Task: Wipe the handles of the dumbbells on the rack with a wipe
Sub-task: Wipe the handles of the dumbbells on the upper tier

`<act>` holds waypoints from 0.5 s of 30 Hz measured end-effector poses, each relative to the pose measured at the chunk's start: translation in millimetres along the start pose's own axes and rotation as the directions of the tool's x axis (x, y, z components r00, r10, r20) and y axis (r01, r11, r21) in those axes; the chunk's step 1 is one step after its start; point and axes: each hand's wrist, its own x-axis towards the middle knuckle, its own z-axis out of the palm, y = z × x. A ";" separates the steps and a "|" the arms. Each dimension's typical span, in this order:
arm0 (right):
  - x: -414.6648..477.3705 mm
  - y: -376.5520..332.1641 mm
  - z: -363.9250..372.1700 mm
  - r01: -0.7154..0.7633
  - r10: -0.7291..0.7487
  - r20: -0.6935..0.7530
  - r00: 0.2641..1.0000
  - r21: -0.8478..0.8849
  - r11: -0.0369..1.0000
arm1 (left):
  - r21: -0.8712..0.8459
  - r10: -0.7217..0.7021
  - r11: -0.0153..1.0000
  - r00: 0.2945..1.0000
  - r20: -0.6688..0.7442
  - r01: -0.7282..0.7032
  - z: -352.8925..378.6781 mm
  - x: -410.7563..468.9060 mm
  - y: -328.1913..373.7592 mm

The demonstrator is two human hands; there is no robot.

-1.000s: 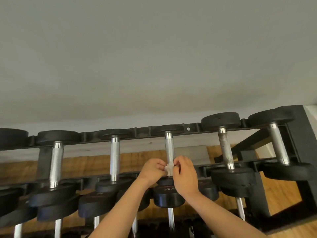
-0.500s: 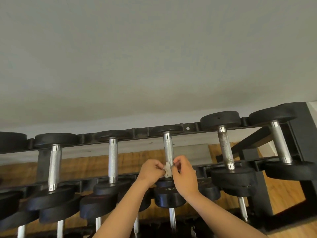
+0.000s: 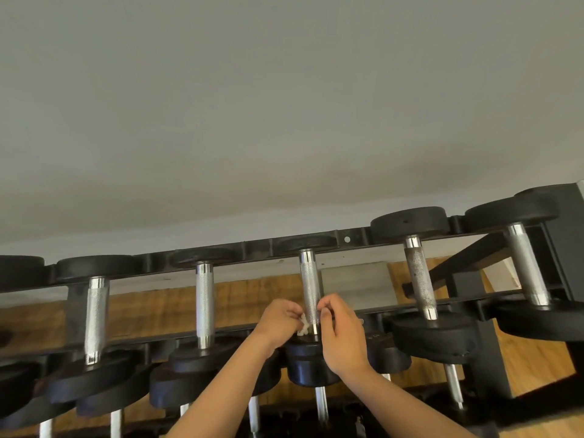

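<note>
- Pinching the wipe (image 3: 304,325) between thumb and curled fingers, the left hand (image 3: 278,324) sits just left of the handle (image 3: 309,279), at its near end.
- The wipe is a small, white, crumpled piece. It touches the left side of the handle, just above the near black end of the dumbbell (image 3: 311,368).
- The right hand (image 3: 341,339) is at the right side of the same handle, with curled fingers and the fingertips against the metal. I cannot tell whether they clamp on the handle, on an end of the wipe, or on nothing.
- The handle is a knurled silver bar. Its long axis runs away from the person toward the wall (image 3: 284,105); in the picture it stands almost straight up and leans a little to the left at the top.
- This dumbbell lies across the top tier of the rack (image 3: 252,246), its far end on the back rail and its near end at the front rail.
- The other dumbbells (image 3: 204,298) on this tier lie beside it and point the same way; two of them are at its right.
- More dumbbells sit on a lower tier, and a wooden floor (image 3: 537,368) shows behind the rack.
</note>
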 end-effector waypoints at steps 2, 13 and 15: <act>0.3 0.7 0.4 0.010 -0.010 0.001 1.000 0.001 1.000 | -0.029 0.013 1.000 1.000 0.028 -0.013 1.3 1.3 1.0; 0.8 1.9 0.6 0.012 -0.012 -0.001 1.000 0.008 1.000 | -0.029 0.066 0.997 0.996 0.060 -0.065 5.3 -0.7 -0.7; 0.7 0.9 0.0 0.019 -0.019 -0.011 1.000 0.011 1.000 | -0.013 0.048 0.999 0.999 0.001 -0.048 1.0 -4.8 -1.4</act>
